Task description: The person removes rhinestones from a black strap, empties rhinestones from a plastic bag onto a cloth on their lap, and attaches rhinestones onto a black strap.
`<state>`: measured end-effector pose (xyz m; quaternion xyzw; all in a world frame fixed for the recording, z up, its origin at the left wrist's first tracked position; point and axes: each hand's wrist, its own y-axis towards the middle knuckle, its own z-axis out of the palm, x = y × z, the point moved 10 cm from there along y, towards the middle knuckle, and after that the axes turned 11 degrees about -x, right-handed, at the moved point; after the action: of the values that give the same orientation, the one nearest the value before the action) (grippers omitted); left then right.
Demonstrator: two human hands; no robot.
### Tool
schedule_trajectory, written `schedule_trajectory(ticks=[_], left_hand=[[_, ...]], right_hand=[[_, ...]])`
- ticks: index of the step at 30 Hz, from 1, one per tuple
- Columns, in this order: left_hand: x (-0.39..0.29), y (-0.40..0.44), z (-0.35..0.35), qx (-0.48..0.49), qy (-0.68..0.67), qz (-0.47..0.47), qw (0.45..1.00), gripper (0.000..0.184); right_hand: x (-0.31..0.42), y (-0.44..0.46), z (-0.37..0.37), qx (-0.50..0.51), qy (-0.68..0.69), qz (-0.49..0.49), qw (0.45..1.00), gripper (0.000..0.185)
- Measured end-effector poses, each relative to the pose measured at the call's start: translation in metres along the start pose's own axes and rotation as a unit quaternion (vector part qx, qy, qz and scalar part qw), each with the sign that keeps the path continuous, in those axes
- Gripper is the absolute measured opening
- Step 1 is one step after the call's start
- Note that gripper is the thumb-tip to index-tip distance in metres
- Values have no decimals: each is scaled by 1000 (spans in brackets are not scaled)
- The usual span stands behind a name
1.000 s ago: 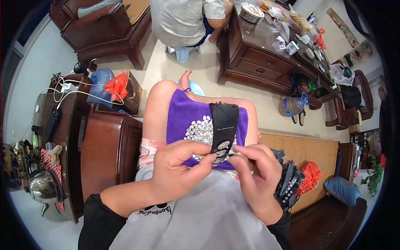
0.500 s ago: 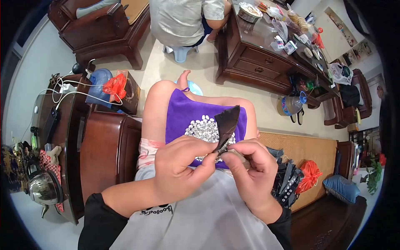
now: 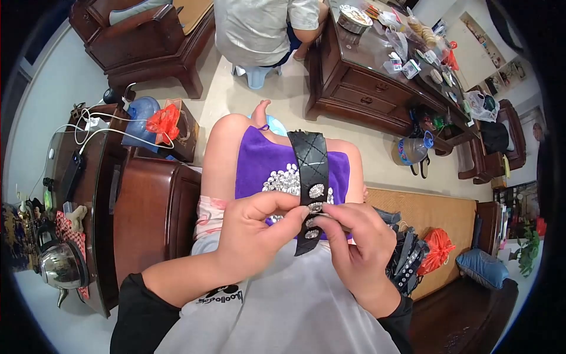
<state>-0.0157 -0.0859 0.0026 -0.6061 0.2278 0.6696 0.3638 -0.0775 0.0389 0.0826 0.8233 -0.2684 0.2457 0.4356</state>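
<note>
A black quilted strap (image 3: 312, 158) hangs between my hands over my lap, its front face turned up. Several oval clear rhinestones (image 3: 316, 190) sit in a row along its lower half. My left hand (image 3: 259, 227) pinches the strap's left edge between thumb and forefinger. From the right, my right hand (image 3: 362, 236) grips the opposite edge, its fingertips at one of the rhinestones. Beneath lies a purple cloth (image 3: 253, 159) spread across my thighs, bearing a pile of loose rhinestones (image 3: 283, 180), partly covered by the strap.
To my right, black straps with rhinestones (image 3: 407, 253) lie beside a red plastic bag (image 3: 437, 251) on a woven mat (image 3: 460, 206). A kettle (image 3: 62, 265) stands on the left side table. Ahead, a person (image 3: 259, 32) sits on a stool near a dark wooden table (image 3: 354, 76).
The strap has been turned from edge-on and folded to face-up, so its rhinestones now show. Both hands remain at about the same place.
</note>
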Motion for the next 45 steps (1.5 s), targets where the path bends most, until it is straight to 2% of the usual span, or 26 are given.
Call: schedule_trajectory(ticks=[3, 7, 18, 23, 28, 33, 37, 38, 42, 43, 45], left_hand=[[-1, -1, 1, 9, 11, 4, 1000, 10], [7, -1, 2, 8, -14, -39, 999, 9], [8, -4, 3, -11, -47, -19, 999, 10], [9, -5, 2, -13, -12, -16, 1000, 10], [1, -8, 1, 0, 20, 62, 998, 10], [9, -3, -5, -7, 45, 44, 998, 11], [27, 4, -19, -18, -36, -65, 997, 12], [25, 6, -19, -16, -36, -61, 997, 12], [28, 8, -16, 0, -108, -118, 987, 14], [27, 9, -15, 0, -108, -117, 987, 14], [28, 9, -10, 14, -126, -136, 983, 16]], right_hand=[[2, 0, -1, -6, -5, -10, 1000, 22], [5, 0, -2, -9, -7, -27, 1000, 21], [1, -3, -2, -22, -24, 2, 999, 21], [-3, -4, -2, -19, -7, 19, 1000, 21], [-10, -6, -2, -10, 26, 58, 998, 23], [-20, -5, 5, 10, 45, 33, 998, 18], [-73, -12, 9, 7, 9, 89, 996, 12], [-85, -16, 12, 5, 4, 95, 995, 11], [-126, -56, 50, 134, -137, 85, 978, 12], [-128, -56, 51, 132, -137, 84, 978, 12], [-136, -63, 61, 191, -166, 98, 962, 14]])
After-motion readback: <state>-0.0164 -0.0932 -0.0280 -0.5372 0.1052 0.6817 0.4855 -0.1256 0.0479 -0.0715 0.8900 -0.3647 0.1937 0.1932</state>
